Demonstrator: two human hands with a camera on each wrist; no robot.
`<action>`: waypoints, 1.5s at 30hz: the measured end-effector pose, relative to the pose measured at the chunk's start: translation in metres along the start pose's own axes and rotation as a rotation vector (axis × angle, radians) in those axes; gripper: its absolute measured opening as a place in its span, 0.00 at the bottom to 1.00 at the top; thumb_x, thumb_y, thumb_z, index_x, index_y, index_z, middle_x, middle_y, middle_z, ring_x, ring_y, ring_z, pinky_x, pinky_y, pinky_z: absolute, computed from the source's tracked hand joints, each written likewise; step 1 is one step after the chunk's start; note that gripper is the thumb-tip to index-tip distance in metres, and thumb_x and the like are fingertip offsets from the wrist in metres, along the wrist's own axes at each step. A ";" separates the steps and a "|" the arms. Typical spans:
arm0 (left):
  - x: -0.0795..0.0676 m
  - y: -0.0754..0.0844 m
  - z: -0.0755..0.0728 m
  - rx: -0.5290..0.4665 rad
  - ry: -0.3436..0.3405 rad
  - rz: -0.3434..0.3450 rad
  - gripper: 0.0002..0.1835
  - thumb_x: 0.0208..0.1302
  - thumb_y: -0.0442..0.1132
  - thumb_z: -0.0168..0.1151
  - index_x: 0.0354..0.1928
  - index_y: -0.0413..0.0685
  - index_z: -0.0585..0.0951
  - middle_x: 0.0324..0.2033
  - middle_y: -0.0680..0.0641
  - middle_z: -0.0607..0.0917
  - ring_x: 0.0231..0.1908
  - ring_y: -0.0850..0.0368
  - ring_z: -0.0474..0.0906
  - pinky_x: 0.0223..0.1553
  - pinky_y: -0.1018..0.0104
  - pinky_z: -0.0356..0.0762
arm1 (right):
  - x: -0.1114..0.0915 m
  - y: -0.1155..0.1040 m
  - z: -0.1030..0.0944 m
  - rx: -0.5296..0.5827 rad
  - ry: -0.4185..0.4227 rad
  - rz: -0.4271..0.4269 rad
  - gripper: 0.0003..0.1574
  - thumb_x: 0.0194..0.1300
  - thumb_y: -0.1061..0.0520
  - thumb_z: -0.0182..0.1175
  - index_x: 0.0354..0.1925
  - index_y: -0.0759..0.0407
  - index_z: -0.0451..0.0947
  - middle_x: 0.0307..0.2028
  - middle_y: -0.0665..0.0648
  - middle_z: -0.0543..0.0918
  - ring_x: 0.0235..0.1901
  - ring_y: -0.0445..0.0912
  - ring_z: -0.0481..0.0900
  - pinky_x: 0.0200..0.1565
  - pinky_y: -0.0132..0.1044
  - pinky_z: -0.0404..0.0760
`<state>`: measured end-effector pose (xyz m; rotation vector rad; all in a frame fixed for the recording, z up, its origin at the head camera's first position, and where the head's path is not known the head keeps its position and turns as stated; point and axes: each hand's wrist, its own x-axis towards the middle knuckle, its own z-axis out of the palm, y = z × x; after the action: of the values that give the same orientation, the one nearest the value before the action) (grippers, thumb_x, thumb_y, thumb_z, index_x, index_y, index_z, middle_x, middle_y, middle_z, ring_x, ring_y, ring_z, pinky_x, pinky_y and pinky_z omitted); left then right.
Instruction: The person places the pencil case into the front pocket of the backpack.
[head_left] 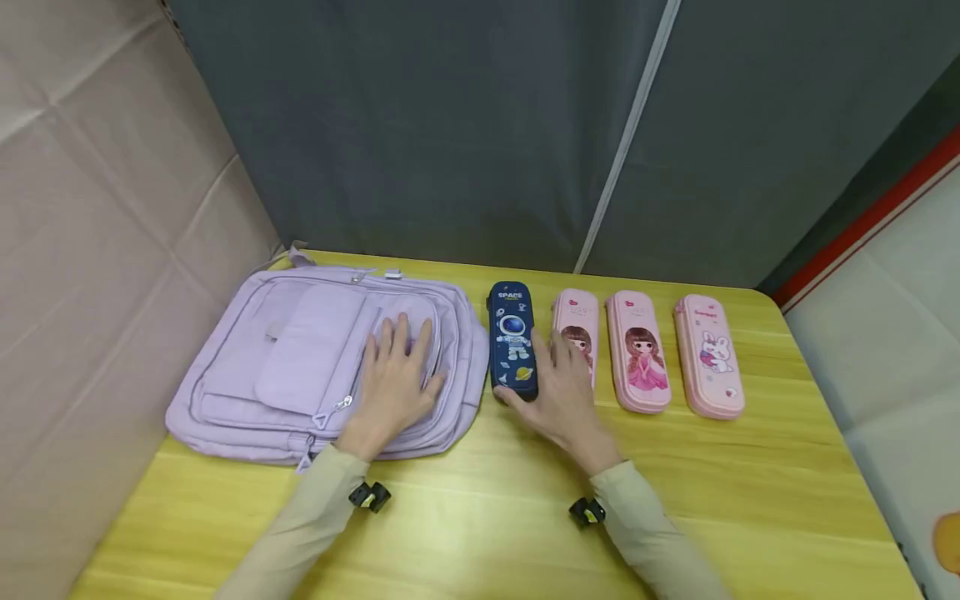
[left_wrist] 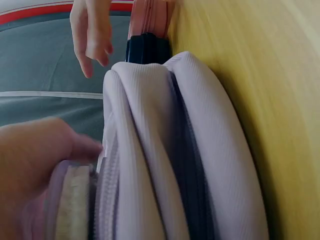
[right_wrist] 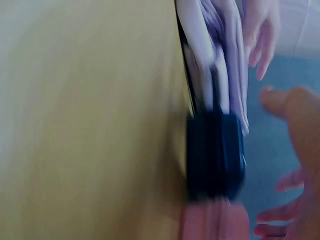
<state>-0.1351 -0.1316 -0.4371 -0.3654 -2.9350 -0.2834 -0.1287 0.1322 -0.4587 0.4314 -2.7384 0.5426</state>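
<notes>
A lilac backpack (head_left: pixel 307 342) lies flat on the left half of the table, its zips facing up. My left hand (head_left: pixel 393 383) rests on the backpack's right part with its fingers spread. Just right of the bag lies a navy pencil case (head_left: pixel 513 329) with an astronaut and the word SPACE. My right hand (head_left: pixel 558 396) hovers over the gap between this case and a pink pencil case (head_left: pixel 576 308) with a girl print, partly hiding the latter. In the right wrist view, its thumb and fingers are parted above the navy case (right_wrist: pixel 215 155), holding nothing.
Farther right lie another pink girl-print pencil case (head_left: pixel 641 358) and a pale pink rabbit one (head_left: pixel 708 358), in one row. A dark grey curtain (head_left: pixel 420 142) hangs along the table's back edge. The wooden table (head_left: pixel 480 525) shows in front of the bag and cases.
</notes>
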 end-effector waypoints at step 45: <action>0.003 -0.030 -0.031 -0.476 0.697 0.002 0.07 0.57 0.29 0.68 0.37 0.36 0.89 0.30 0.39 0.89 0.27 0.46 0.88 0.28 0.55 0.87 | 0.001 -0.003 0.016 0.508 0.267 0.389 0.49 0.42 0.51 0.77 0.62 0.67 0.73 0.53 0.67 0.78 0.50 0.60 0.76 0.58 0.54 0.74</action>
<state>-0.1409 -0.1661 -0.4112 -0.2562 -2.1599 -0.9071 -0.1324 0.1231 -0.4716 -0.0734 -2.4076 1.3042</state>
